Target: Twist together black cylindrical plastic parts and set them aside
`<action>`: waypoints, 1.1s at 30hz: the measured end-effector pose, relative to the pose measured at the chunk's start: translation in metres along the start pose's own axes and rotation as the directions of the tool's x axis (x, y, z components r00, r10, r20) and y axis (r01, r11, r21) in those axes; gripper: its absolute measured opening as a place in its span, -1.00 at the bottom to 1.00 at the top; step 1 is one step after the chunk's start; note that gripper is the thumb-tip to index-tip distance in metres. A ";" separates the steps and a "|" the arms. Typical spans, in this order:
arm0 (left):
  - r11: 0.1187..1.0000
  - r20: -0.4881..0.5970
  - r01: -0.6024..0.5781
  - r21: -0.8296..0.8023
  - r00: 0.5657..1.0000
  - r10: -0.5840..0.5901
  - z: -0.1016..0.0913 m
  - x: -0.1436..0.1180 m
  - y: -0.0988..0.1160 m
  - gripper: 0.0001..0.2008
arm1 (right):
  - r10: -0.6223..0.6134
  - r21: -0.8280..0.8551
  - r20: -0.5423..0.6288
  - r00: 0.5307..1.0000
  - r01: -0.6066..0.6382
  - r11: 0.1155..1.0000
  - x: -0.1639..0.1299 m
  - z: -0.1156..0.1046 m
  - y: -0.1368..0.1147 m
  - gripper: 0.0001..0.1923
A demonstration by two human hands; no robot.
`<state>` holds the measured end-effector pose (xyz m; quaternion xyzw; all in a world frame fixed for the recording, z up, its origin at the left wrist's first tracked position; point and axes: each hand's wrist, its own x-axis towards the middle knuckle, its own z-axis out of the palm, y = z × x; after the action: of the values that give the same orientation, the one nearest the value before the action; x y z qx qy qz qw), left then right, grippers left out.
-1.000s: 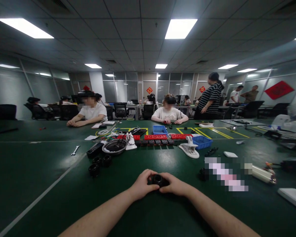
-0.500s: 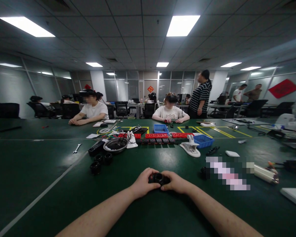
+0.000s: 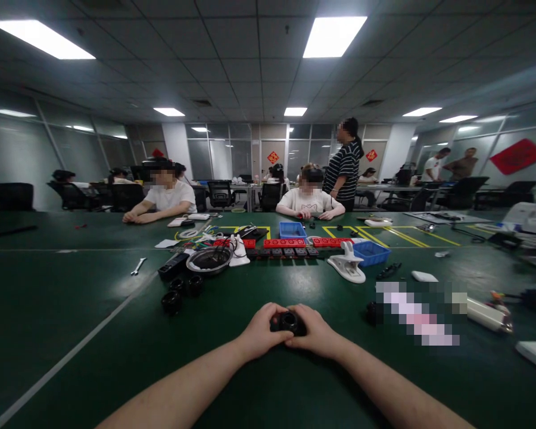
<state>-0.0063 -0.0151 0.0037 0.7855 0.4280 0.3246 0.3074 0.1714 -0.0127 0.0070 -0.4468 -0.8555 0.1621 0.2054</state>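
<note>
The left hand (image 3: 261, 330) and the right hand (image 3: 315, 330) are both grasping a small black cylindrical part (image 3: 287, 322), holding it just above the green tabletop (image 3: 93, 310) in front of the person. Three similar black parts (image 3: 178, 293) are lying well apart to the left, untouched; work on the held part is appearing unfinished.

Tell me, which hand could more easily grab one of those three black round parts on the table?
Probably the left hand: the black round parts lie on its side, while the right hand would have to cross over.
</note>
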 end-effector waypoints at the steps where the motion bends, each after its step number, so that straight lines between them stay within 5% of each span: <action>1: 1.000 0.023 -0.015 -0.003 1.000 0.015 -0.002 0.000 0.001 -0.66 | -0.030 0.050 0.047 0.998 0.027 0.998 0.001 -0.003 0.003 -0.48; 5: 0.998 0.048 -0.067 -0.018 0.997 0.068 -0.007 -0.002 0.005 -0.67 | -0.089 0.187 0.168 0.982 0.057 0.981 0.003 -0.012 0.010 -0.66; 16: 0.997 0.054 -0.083 0.001 0.995 0.083 -0.005 -0.004 0.006 -0.58 | -0.100 0.261 0.153 0.983 0.058 0.964 0.004 -0.014 0.005 -0.70; 22: 0.998 0.025 -0.059 0.011 0.998 0.059 -0.004 -0.005 0.010 -0.64 | -0.003 0.179 0.119 0.993 -0.019 0.984 0.004 -0.008 0.006 -0.70; 27: 0.999 -0.125 0.035 0.031 0.992 -0.031 0.007 -0.004 0.006 -0.65 | 0.156 -0.027 -0.042 0.987 -0.158 0.987 0.004 0.010 0.000 -0.67; 33: 0.999 -0.117 0.043 0.013 0.992 -0.041 0.005 -0.002 0.004 -0.65 | 0.122 -0.138 -0.119 0.985 -0.139 0.981 0.002 0.013 -0.010 -0.56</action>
<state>-0.0012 -0.0198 0.0029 0.7584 0.4639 0.3602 0.2827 0.1568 -0.0174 0.0009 -0.5241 -0.8213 0.0874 0.2079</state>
